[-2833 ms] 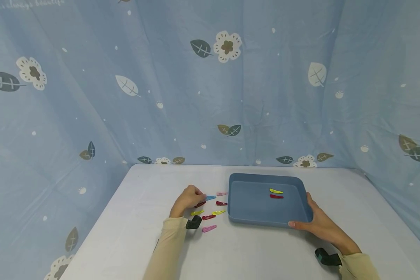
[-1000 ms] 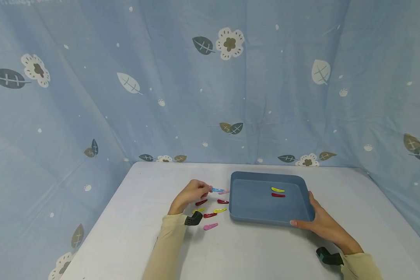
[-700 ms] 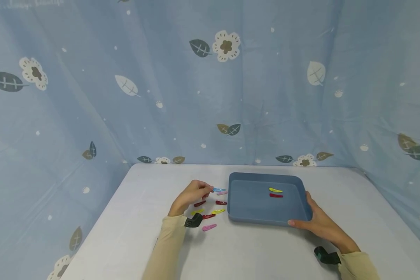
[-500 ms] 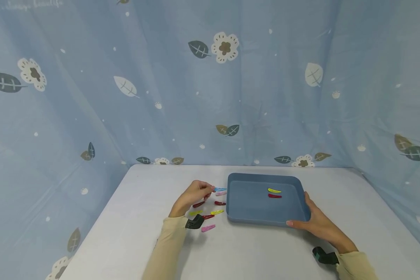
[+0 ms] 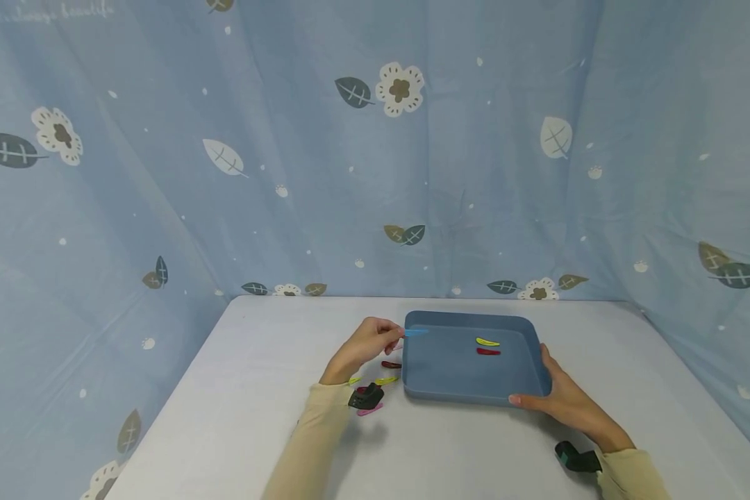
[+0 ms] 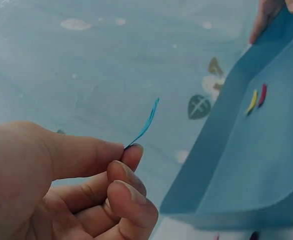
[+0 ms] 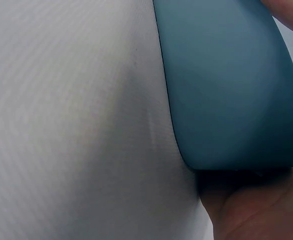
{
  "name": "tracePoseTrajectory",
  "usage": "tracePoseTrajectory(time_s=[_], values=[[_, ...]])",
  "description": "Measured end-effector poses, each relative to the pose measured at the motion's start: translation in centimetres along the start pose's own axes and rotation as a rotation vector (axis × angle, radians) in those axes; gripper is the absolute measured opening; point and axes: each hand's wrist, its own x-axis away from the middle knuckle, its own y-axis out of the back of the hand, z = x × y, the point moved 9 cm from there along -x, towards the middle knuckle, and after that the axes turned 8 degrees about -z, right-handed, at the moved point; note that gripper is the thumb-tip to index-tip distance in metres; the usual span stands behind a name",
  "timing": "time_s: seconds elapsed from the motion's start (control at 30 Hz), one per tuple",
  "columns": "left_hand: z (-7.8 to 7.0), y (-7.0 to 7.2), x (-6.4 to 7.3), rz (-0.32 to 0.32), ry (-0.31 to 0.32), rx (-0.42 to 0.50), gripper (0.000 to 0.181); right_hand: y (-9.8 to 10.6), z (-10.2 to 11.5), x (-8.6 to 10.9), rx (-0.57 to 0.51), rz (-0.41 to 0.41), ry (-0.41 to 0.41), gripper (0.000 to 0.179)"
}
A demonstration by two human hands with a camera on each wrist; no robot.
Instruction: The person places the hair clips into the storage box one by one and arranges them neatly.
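Note:
Between thumb and forefinger my left hand (image 5: 370, 340) pinches a blue snap hair clip (image 5: 416, 332). The clip points right and overlaps the left rim of the blue-grey tray (image 5: 446, 398) in the head view. Seen edge-on in the left wrist view, the blue clip (image 6: 149, 120) stands up from the fingertips. My right hand (image 5: 571, 403) holds the tray's front right corner, thumb on the front wall and fingers along the right side. Inside the tray, a yellow hair clip (image 5: 487, 342) lies just behind a red hair clip (image 5: 488, 352).
Left of the tray, several clips lie on the white table (image 5: 250, 417), among them a dark red clip (image 5: 391, 364), a yellow clip (image 5: 386, 380) and a pink clip (image 5: 370, 410). My left hand and wrist partly hide them. A patterned blue curtain (image 5: 287, 208) stands behind.
My left hand picked the blue clip up from the left of the group and carried it right, to the tray's left rim. My right hand has stayed at the tray's corner.

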Motion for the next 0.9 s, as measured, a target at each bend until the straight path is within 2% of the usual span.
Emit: tracePoseTrajectory(time_s=[0.5, 0.9], values=[[-0.9, -3.7, -0.7, 0.063, 0.001, 0.059, 0.035, 0.0, 0.0, -0.2, -0.006, -0.016, -0.009, 0.134], [-1.7, -6.0, -1.6, 0.051, -0.004, 0.086, 0.035, 0.0, 0.1, -0.1, -0.012, -0.01, -0.003, 0.133]])
